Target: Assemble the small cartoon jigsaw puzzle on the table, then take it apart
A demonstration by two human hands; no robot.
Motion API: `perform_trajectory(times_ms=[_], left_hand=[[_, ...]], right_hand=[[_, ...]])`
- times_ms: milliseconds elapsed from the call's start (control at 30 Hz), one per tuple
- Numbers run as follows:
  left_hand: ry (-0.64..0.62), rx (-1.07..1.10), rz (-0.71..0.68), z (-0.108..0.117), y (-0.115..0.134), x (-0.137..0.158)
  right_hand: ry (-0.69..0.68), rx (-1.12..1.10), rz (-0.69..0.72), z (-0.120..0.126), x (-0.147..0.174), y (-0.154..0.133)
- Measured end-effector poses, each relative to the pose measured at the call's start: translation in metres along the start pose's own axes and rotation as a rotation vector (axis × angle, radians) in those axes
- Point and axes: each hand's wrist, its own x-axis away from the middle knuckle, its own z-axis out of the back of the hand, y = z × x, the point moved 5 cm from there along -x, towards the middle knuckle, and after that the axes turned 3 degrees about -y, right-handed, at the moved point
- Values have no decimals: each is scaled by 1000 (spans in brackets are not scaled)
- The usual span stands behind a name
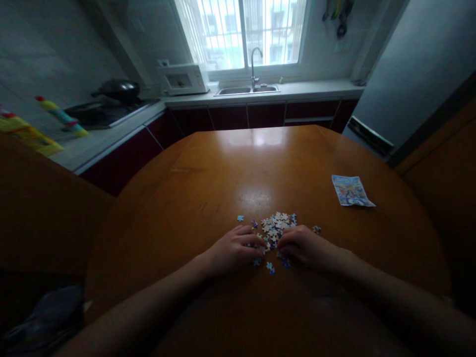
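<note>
A heap of small jigsaw puzzle pieces point(275, 224) lies on the wooden table, many showing pale backs and some blue printed faces. My left hand point(238, 248) rests at the heap's left side, fingers apart and bent over a few pieces. On the right side, my right hand point(303, 245) has its fingers curled together against the heap; whatever may be between the fingertips is hidden. Close to my hands on the near side lie loose blue pieces point(270, 268). One light blue piece point(240, 218) sits apart beyond my left hand, and another piece point(317, 229) lies beyond my right wrist.
A creased printed sheet point(351, 191) lies toward the right of the round wooden table point(178, 198). Past the table stand a counter with a sink point(234, 91), a microwave point(184, 79), a stove with a black pan point(121, 90), and bottles point(61, 116) at left.
</note>
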Motion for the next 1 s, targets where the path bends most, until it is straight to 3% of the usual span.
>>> perform_trajectory(times_ms=[400, 767, 900, 1000], left_hand=[[-9, 28, 10, 1, 1, -1], [17, 28, 32, -2, -1, 0], [32, 80, 60, 7, -1, -2], [-32, 190, 8, 18, 5, -4]], right_hand=[[30, -39, 29, -7, -1, -2], [97, -47, -103, -3, 0, 1], [62, -27, -80, -6, -1, 0], [57, -7, -66, -7, -1, -1]])
